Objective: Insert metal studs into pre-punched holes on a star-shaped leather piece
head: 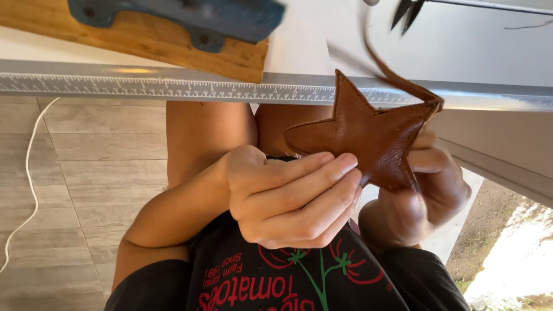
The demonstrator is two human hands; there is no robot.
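Note:
A brown leather star [368, 135] with stitched edges is held up in front of my lap, just below the table edge. My left hand [288, 198] has its fingers curled, and the fingertips press on the star's lower left side. My right hand [429, 187] grips the star's lower right points from behind, and its lower part is blurred. A thin brown leather strap [383, 66] runs from the star's upper right tip up over the white tabletop [461, 46].
A metal ruler strip [173, 86] lines the table edge. A wooden board [144, 37] with a blue metal part [190, 14] lies on top at the left. Dark scissor tips [406, 12] show at the top. A white cord [29, 173] trails over the tiled floor.

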